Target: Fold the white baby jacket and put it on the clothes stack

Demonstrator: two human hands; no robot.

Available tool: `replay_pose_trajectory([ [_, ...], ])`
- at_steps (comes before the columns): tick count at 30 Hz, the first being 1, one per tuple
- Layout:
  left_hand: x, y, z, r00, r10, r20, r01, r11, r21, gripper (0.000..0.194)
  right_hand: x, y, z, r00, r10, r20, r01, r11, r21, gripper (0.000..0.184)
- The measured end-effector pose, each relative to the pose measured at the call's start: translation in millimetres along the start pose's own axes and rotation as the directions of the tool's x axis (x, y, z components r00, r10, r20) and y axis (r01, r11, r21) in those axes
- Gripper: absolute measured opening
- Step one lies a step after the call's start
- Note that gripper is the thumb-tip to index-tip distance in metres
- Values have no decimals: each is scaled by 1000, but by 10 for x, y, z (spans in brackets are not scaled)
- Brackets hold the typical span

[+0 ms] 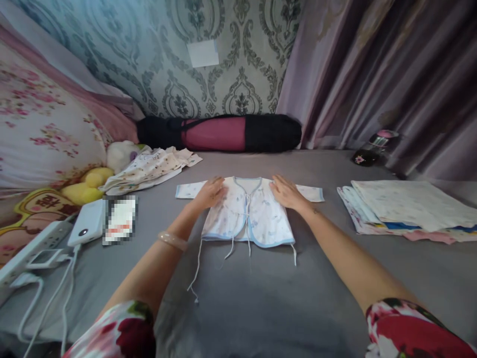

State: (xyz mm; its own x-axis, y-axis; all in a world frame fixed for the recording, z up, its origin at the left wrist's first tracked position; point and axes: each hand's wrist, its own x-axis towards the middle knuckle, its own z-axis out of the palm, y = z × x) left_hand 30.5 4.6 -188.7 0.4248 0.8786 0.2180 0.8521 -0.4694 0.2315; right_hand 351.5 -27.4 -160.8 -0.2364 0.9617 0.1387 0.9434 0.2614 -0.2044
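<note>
The left hand [210,193] is lying open, fingers extended, on one shoulder of a small white shirt [225,216]; the right hand [286,193] is resting likewise on the other. The shirt is lying flat on a gray sheet [261,298]. Behind, a pink-and-black bag [216,133] is hiding its contents; a pink-topped bottle [367,155] is sitting rightward.

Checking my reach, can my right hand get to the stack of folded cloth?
Probably yes: your right hand touches the jacket; only the jacket's sleeve and grey sheet separate hand from stack.
</note>
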Motion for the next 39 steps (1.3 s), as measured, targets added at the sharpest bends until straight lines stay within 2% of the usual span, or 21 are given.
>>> replay_pose_trajectory([
  [3,-2,204,141,996,-30,89,22,996,83,52,22,-113,204,993,59,98,-57,998,-26,68],
  [7,-55,258,173,987,-73,143,55,990,131,55,-18,-69,375,989,101,111,-92,992,-87,70],
  [10,-43,258,115,974,-105,201,85,991,104,56,-7,-44,338,983,115,140,-108,993,-55,68],
  [12,-43,289,57,966,-118,230,105,992,68,54,-3,-37,242,979,114,171,-122,992,36,63],
  [15,-125,427,-61,979,-110,171,108,994,22,47,-74,-42,47,988,96,124,-123,966,229,51],
  [17,-239,577,-160,993,-58,99,61,998,-22,42,-191,-92,-76,997,63,36,-71,954,290,43],
  [19,-371,753,-257,996,4,85,4,996,-94,33,-347,-212,-170,1000,-16,-4,17,953,301,33],
  [23,-583,1065,-333,985,51,163,-9,968,-251,20,-680,-634,-238,976,-199,93,153,921,359,15],
  [26,-681,1191,-249,990,-2,143,40,963,-268,20,-875,-921,-193,952,-224,209,148,933,328,27],
  [28,-735,1221,-169,993,-51,105,77,964,-256,18,-951,-1011,-143,940,-213,267,134,949,285,36],
  [31,-809,1216,-98,997,-60,48,71,956,-283,20,-981,-995,-82,940,-204,273,127,953,275,24],
  [34,-866,1191,-106,998,-47,39,57,944,-326,30,-948,-893,-69,945,-219,243,134,937,322,16],
  [37,-895,1161,-120,998,-35,51,50,938,-342,30,-904,-789,-74,933,-266,244,133,882,453,13],
  [39,-899,1142,-99,998,-42,49,56,937,-344,19,-878,-734,-57,921,-269,281,61,814,578,12],
])
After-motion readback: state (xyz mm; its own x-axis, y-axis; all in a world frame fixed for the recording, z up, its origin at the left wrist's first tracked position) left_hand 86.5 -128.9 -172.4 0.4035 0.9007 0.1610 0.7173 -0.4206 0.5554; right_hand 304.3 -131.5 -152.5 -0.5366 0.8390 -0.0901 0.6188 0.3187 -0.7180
